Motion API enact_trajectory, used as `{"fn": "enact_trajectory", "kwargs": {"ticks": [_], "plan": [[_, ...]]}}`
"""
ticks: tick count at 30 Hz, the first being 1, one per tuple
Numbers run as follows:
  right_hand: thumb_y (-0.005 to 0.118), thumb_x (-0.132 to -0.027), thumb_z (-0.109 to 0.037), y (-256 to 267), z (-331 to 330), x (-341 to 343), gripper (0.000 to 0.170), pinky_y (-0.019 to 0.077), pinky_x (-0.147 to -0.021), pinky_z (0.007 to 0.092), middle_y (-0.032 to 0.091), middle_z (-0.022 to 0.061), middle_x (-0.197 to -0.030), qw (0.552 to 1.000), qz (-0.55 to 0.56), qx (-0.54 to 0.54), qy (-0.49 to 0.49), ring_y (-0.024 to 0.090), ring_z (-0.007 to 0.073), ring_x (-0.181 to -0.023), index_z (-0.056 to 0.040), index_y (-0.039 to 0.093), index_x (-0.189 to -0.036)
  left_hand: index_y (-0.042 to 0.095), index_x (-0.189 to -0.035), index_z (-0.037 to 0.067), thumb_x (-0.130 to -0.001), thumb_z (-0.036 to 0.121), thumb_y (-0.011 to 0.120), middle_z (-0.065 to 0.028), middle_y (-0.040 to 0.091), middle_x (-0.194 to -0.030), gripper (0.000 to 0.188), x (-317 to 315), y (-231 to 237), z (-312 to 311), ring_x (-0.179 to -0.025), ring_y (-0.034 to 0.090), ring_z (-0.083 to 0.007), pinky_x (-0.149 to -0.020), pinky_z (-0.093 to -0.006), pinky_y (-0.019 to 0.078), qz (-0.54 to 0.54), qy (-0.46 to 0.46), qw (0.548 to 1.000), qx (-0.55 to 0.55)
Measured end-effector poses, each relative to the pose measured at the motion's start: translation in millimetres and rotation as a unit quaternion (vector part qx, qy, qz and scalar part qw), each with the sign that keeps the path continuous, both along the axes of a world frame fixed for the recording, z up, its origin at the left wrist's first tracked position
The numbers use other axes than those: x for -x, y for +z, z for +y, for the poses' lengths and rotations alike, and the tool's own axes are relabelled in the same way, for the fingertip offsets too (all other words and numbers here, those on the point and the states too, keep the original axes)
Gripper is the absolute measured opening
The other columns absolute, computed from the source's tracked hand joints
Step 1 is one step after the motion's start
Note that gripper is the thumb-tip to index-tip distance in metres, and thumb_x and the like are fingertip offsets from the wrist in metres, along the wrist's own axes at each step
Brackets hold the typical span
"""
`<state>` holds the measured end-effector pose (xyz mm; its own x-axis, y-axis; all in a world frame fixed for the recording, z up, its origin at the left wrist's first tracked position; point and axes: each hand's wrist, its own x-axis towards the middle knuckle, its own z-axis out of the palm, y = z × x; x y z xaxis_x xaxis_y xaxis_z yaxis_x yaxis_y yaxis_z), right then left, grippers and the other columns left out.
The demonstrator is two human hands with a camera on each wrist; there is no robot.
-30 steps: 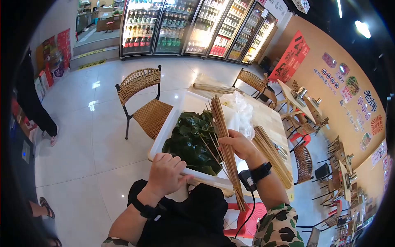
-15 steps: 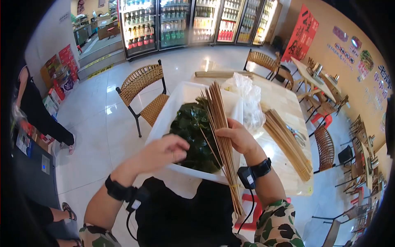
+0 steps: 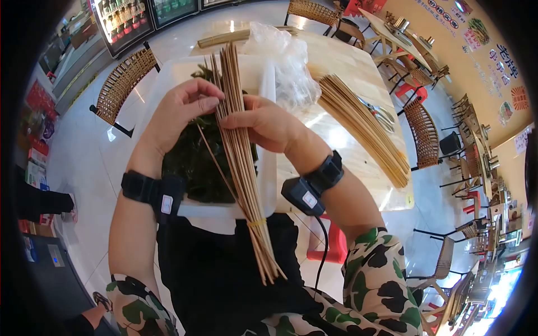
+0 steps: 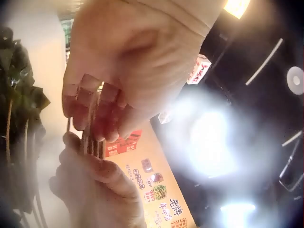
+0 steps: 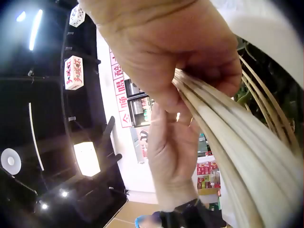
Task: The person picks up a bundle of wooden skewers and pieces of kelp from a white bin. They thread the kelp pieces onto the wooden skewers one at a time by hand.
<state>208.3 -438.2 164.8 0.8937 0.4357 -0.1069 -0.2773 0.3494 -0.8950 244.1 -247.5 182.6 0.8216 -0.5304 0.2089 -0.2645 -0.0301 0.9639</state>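
A bundle of thin wooden sticks [image 3: 238, 151], banded in yellow near its lower end, stands over a white tub [image 3: 268, 185] of dark green leafy pieces [image 3: 193, 162]. My right hand [image 3: 266, 123] grips the bundle around its middle, thumb across the front; the right wrist view shows its fingers [image 5: 223, 76] curled round the sticks. At the bundle's upper left is my left hand [image 3: 188, 109], thumb and fingers bent against the sticks; in the left wrist view its fingertips [image 4: 111, 130] touch them. One or two sticks slant apart from the bundle over the leaves.
A second stick bundle [image 3: 364, 129] lies on the wooden table [image 3: 330, 56] beside metal tools [image 3: 381, 116] and a clear plastic bag [image 3: 286, 67]. More sticks [image 3: 224, 38] lie at the far edge. A woven chair [image 3: 126, 84] stands left of the tub.
My left hand has left the tub's near edge and moved up and right to the bundle. My right hand keeps its hold. The head view has shifted, bringing the tub and bundle further left.
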Motion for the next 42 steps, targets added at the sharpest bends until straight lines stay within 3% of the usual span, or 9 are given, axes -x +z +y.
{"fn": "enact_trajectory", "kwargs": {"ticks": [8,16,19,22,31,42], "plan": [[0.066,-0.079,-0.005,7.2,10.7,-3.1,0.031,0.0484,-0.062,0.0227,0.060,0.0035,-0.087,0.999,-0.022,-0.026,-0.029,0.058,0.0090,-0.071,0.0000,0.053,-0.107,0.058,-0.087,0.004,-0.078,-0.003,0.066,0.0006,0.057,-0.089,0.014,-5.8,0.5,13.8,-0.087,0.055,-0.0085,-0.081,-0.0221,0.0451,0.019,0.013,0.998,0.060],[0.066,-0.081,-0.006,-0.8,10.6,0.1,0.032,0.0481,-0.064,0.0218,0.057,0.0015,-0.087,0.997,-0.028,-0.011,-0.064,0.056,0.0076,-0.072,-0.0002,0.051,-0.109,0.056,-0.100,0.005,-0.083,0.006,0.067,0.0013,0.058,-0.088,0.020,-3.3,-6.8,1.2,-0.079,0.054,-0.0054,-0.073,-0.0199,0.0460,-0.007,0.038,0.999,-0.008],[0.066,-0.081,-0.006,2.5,9.6,0.1,0.032,0.0476,-0.063,0.0208,0.056,0.0007,-0.085,0.998,-0.034,-0.001,-0.052,0.056,0.0069,-0.071,-0.0003,0.050,-0.109,0.054,-0.096,0.007,-0.084,0.008,0.067,0.0020,0.056,-0.084,0.019,-1.2,-2.5,-3.5,-0.073,0.052,-0.0046,-0.067,-0.0190,0.0444,0.055,0.062,0.995,0.049],[0.067,-0.082,-0.006,6.7,11.2,3.1,0.033,0.0471,-0.062,0.0200,0.056,0.0005,-0.085,0.998,-0.023,-0.008,-0.049,0.055,0.0063,-0.071,-0.0003,0.050,-0.109,0.050,-0.091,0.008,-0.085,0.012,0.067,0.0034,0.052,-0.078,0.018,-4.4,-13.2,-2.8,-0.069,0.049,-0.0041,-0.062,-0.0188,0.0424,-0.016,0.139,0.989,0.037],[0.067,-0.082,-0.008,1.2,11.9,2.5,0.035,0.0471,-0.064,0.0208,0.056,0.0006,-0.087,0.997,-0.038,0.015,-0.063,0.055,0.0064,-0.073,-0.0005,0.049,-0.111,0.047,-0.089,0.006,-0.081,0.010,0.068,0.0029,0.046,-0.077,0.023,-7.6,-22.8,-5.0,-0.070,0.045,-0.0053,-0.063,-0.0190,0.0390,0.077,0.149,0.983,0.078],[0.062,-0.080,-0.003,4.5,15.2,5.2,0.035,0.0465,-0.066,0.0212,0.053,0.0010,-0.086,0.989,-0.070,0.094,-0.086,0.054,0.0067,-0.074,0.0008,0.047,-0.111,0.047,-0.089,0.008,-0.077,0.004,0.066,0.0035,0.044,-0.080,0.023,-7.5,-27.9,-9.6,-0.072,0.044,-0.0049,-0.066,-0.0185,0.0395,0.017,0.187,0.982,0.020]]}}
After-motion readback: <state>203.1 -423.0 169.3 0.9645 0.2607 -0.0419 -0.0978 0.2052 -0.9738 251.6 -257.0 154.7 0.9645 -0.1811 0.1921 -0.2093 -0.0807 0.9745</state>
